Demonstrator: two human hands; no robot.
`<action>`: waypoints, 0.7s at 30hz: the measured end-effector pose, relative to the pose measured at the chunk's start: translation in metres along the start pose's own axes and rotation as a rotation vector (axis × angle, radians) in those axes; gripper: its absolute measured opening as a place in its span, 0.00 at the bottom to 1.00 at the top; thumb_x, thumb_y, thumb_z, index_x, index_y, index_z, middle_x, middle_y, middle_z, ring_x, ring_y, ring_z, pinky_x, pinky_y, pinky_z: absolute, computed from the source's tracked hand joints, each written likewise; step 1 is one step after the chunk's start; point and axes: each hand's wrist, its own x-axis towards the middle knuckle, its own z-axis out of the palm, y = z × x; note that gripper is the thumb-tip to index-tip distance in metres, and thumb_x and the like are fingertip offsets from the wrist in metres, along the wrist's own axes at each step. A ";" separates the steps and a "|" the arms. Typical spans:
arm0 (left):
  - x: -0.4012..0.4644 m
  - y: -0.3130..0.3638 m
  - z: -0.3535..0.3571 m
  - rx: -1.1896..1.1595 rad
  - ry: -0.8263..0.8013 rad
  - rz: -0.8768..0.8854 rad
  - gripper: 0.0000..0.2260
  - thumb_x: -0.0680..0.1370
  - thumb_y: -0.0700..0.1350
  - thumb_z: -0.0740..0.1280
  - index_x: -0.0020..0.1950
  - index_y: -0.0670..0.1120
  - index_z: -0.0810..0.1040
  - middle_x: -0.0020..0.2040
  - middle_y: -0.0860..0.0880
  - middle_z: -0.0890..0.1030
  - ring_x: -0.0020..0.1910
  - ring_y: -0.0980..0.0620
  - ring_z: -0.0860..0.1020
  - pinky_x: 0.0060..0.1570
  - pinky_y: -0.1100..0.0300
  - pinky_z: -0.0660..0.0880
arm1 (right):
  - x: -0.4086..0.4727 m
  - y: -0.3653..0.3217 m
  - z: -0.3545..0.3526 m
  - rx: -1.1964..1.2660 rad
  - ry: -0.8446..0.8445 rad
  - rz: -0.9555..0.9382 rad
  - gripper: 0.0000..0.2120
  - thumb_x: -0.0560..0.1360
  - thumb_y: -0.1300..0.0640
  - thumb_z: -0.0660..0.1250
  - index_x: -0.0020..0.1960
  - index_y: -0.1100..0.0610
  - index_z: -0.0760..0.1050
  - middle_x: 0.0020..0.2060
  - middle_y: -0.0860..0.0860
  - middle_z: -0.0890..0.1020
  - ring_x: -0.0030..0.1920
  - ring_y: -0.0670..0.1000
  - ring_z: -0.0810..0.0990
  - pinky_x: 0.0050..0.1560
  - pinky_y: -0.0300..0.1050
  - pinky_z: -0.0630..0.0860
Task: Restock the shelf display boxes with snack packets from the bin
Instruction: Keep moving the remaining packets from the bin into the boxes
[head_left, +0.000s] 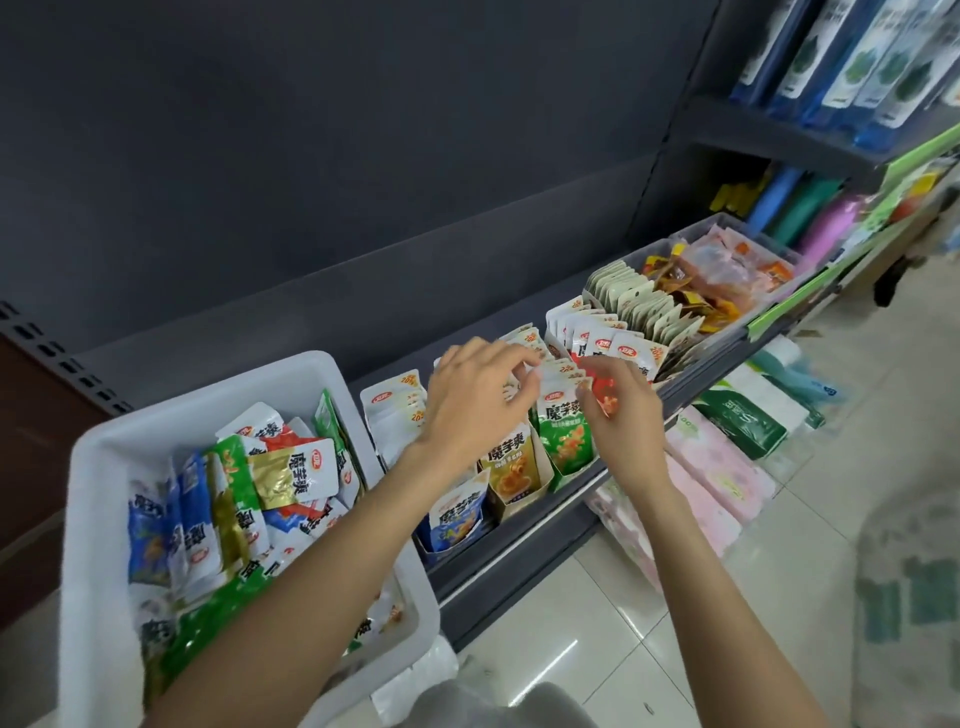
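A white bin (93, 467) at the lower left holds several loose snack packets (291, 473) in blue, green, gold and red. On the dark shelf (530, 540) stand display boxes in a row: blue (457, 519), gold (511, 467) and green (566, 436), each with upright packets. My left hand (472, 400) hovers over the gold and green boxes, its curled fingers touching the packet tops. My right hand (618, 400) pinches a red packet (605, 392) just right of the green box. More white packets (395, 410) stand behind the blue box.
Further right on the shelf stand white-and-red packets (613, 343), beige pouches (639, 301) and a clear tub of orange snacks (727, 265). Tissue packs (717, 467) lie below the shelf. Upper right shelves carry blue boxes and coloured rolls. The floor is tiled.
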 end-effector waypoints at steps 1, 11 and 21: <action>-0.009 -0.002 -0.011 -0.029 0.141 0.036 0.07 0.76 0.47 0.63 0.47 0.50 0.81 0.39 0.57 0.81 0.41 0.56 0.76 0.44 0.59 0.71 | -0.009 -0.015 -0.004 0.071 0.049 -0.031 0.12 0.76 0.59 0.66 0.59 0.52 0.75 0.55 0.48 0.78 0.54 0.51 0.77 0.56 0.57 0.74; -0.159 -0.095 -0.100 0.106 0.040 -0.306 0.10 0.75 0.47 0.64 0.54 0.48 0.80 0.43 0.58 0.78 0.43 0.59 0.74 0.46 0.59 0.75 | -0.076 -0.141 0.052 0.335 -0.470 -0.499 0.10 0.74 0.66 0.66 0.53 0.57 0.78 0.47 0.50 0.81 0.45 0.45 0.79 0.47 0.37 0.76; -0.221 -0.126 -0.102 0.272 -0.795 -0.566 0.26 0.70 0.59 0.71 0.64 0.52 0.73 0.59 0.51 0.77 0.58 0.52 0.73 0.57 0.54 0.73 | -0.108 -0.155 0.169 -0.616 -1.237 -0.633 0.26 0.72 0.48 0.71 0.66 0.53 0.67 0.56 0.51 0.77 0.56 0.55 0.77 0.51 0.49 0.73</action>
